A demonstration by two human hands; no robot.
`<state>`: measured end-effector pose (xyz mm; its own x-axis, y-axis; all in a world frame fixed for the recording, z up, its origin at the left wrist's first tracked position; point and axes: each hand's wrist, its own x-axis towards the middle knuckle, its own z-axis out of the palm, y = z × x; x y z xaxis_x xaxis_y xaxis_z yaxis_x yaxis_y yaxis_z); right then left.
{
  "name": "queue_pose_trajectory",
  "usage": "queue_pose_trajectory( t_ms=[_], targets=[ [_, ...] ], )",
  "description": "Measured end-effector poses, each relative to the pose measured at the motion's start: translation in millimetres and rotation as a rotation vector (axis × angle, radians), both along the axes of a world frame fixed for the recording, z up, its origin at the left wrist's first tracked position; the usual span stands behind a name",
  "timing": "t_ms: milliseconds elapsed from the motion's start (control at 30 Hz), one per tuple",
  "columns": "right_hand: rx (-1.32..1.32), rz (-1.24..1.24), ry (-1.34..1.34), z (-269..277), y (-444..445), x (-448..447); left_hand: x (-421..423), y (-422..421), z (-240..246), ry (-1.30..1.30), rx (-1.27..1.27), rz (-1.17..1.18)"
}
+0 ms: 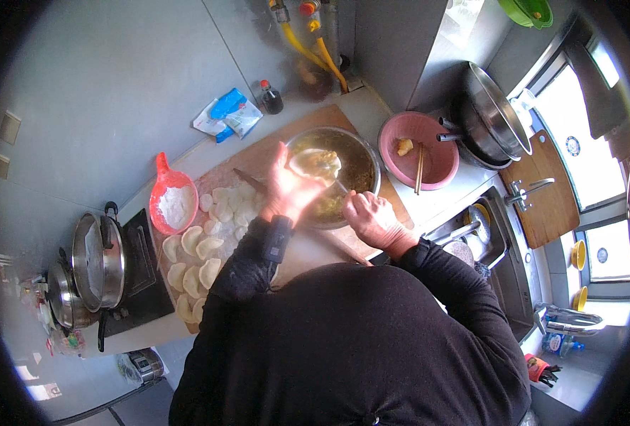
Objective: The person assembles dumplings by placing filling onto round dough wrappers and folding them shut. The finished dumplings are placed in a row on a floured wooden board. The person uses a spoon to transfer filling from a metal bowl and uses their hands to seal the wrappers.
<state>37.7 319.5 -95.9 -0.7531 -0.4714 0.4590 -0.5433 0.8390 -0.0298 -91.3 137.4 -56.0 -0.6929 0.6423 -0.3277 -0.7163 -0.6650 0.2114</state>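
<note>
My left hand [297, 186] holds a round dough wrapper [307, 161] in its palm, with filling [325, 158] on it, above a steel bowl [376, 186]. My right hand [374, 219] grips a thin metal utensil [341, 186] whose tip is near the wrapper's edge. More filling lies in the bowl, which stands on a wooden board [336, 118]. Left of the bowl are a rolling pin [249, 180], partly hidden by my left hand, and a pile of small dough pieces [229, 205]. Several folded dumplings [191, 279] lie in rows on the board's left part.
A red scoop of flour [176, 207] and packets [235, 113] sit left; a dark bottle [271, 98] stands at the wall. On the right are a pink basin [418, 122] with chopsticks [419, 169], stacked steel bowls [498, 114] and a sink [517, 298]. Pots [99, 266] occupy the stove.
</note>
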Motion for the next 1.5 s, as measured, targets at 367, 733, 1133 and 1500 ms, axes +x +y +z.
queue_pose_trajectory(
  t_ms=[367,733,1133,1500],
  targets=[
    [-0.280,-0.023,0.063,16.2,12.4,-7.9,-5.7,-1.6,-24.4,0.030,0.011,-0.018],
    [-0.196,-0.052,0.009,4.1,15.0,-12.3,-5.5,-2.2,-20.0,0.027,0.047,0.004],
    [-0.124,0.023,0.097,14.8,17.2,-7.5,-1.9,-5.0,-23.1,-0.002,0.058,-0.001],
    [-0.417,-0.278,-0.546,6.3,31.0,-32.8,2.5,-31.2,-12.7,0.038,0.081,0.082]
  ],
)
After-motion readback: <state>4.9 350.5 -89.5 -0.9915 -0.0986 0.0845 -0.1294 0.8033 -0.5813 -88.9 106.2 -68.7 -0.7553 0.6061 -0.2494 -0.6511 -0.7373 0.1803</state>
